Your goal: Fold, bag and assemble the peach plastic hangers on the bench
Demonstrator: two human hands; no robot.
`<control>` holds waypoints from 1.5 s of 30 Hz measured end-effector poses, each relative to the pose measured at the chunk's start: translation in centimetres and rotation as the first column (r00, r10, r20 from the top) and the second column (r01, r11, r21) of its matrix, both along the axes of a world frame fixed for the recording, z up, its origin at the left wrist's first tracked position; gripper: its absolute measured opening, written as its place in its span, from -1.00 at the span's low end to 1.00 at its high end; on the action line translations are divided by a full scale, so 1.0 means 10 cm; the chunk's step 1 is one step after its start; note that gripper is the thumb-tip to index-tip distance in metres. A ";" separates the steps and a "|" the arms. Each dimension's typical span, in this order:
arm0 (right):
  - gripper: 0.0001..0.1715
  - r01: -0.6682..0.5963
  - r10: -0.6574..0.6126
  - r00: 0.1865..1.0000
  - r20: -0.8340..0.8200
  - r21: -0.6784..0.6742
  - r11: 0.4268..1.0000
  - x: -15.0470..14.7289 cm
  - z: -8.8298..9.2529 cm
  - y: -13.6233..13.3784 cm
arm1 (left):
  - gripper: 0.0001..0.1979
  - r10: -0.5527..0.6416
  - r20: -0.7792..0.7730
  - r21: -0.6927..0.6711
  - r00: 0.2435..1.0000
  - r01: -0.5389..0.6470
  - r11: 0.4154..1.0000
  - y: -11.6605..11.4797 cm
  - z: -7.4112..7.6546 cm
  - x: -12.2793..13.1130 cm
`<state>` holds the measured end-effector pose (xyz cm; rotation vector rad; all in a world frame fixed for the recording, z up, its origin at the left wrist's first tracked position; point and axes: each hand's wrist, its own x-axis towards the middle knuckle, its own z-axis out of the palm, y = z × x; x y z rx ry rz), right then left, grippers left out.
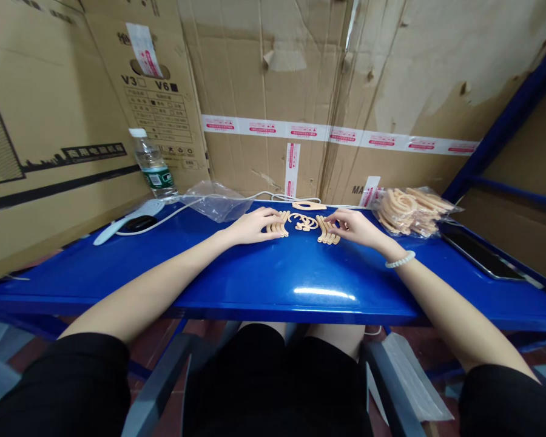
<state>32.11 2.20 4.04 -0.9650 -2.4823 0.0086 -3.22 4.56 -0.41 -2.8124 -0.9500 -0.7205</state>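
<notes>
My left hand (257,226) rests on the blue table with thumb and fingers closed about a row of curved, light wood-coloured pieces (282,224). To the right, my right hand (353,227) has curled fingers on a second, similar row of curved pieces (327,233). Between the two rows lie loose ring-like and small pieces (306,222) of the same colour. Just behind them is a flat, pointed oval piece with an opening (309,206). Fingers partly hide the outer ends of both rows.
A clear bag of similar pieces (412,211) lies at right, near a dark phone (482,255). At left are a water bottle (155,167), a light-blue brush-like object (130,220), a white cable and an empty plastic bag (221,203). Cardboard (264,164) walls the back.
</notes>
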 end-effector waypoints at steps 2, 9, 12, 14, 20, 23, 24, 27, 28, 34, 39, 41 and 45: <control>-0.57 0.008 -0.007 0.996 0.091 -0.014 1.000 -0.03 -0.04 -0.02 | -0.52 -0.030 -0.023 -0.010 0.999 0.030 1.000 0.00 -0.02 0.01; -0.57 0.067 -0.065 0.963 0.262 0.001 0.998 -0.09 -0.17 -0.03 | -0.57 -0.081 -0.064 -0.032 0.995 0.079 0.996 0.04 -0.09 0.06; -0.62 0.086 -0.085 0.958 0.272 0.008 0.996 -0.11 -0.21 -0.03 | -0.59 -0.085 -0.050 -0.014 0.995 0.084 0.996 0.05 -0.12 0.07; -0.63 0.081 -0.080 0.965 0.249 0.005 0.997 -0.13 -0.23 -0.03 | -0.59 -0.084 -0.043 -0.007 0.996 0.084 0.996 0.05 -0.13 0.08; -0.69 0.037 -0.033 0.987 0.160 -0.023 0.999 -0.14 -0.28 0.00 | -0.58 -0.052 -0.040 -0.002 0.998 0.052 0.999 0.05 -0.11 0.08; -0.69 0.049 -0.042 0.983 0.177 -0.034 0.998 -0.12 -0.29 0.02 | -0.57 -0.034 -0.038 -0.008 0.999 0.034 0.999 0.04 -0.10 0.08; -0.68 0.054 -0.047 0.982 0.185 -0.034 0.998 -0.11 -0.29 0.03 | -0.56 -0.031 -0.039 -0.012 0.999 0.030 0.999 0.05 -0.10 0.07; -0.68 0.061 -0.053 0.980 0.192 -0.035 0.998 -0.10 -0.30 0.04 | -0.55 -0.028 -0.049 -0.017 0.998 0.027 0.999 0.06 -0.12 0.07; -0.69 0.060 -0.052 0.980 0.190 -0.037 0.998 -0.10 -0.30 0.04 | -0.55 -0.028 -0.052 -0.016 0.998 0.027 1.000 0.06 -0.13 0.06; -0.61 0.059 -0.055 0.982 0.179 -0.021 0.998 -0.08 -0.19 0.04 | -0.53 0.003 -0.037 -0.007 0.999 -0.003 1.000 0.04 -0.12 0.04; -0.55 0.119 -0.119 0.993 0.008 0.041 0.992 0.19 0.03 0.12 | -0.59 0.062 0.009 -0.005 0.998 -0.062 0.998 0.02 -0.05 0.00; -0.54 0.175 -0.176 0.984 0.032 0.047 0.983 0.37 0.09 0.18 | -0.59 0.083 0.018 -0.001 0.996 -0.083 0.997 0.02 -0.04 -0.02; -0.36 0.196 -0.182 0.965 0.187 -0.057 0.979 0.68 0.07 0.30 | -0.59 0.089 0.024 0.002 0.996 -0.090 0.996 0.04 -0.03 -0.05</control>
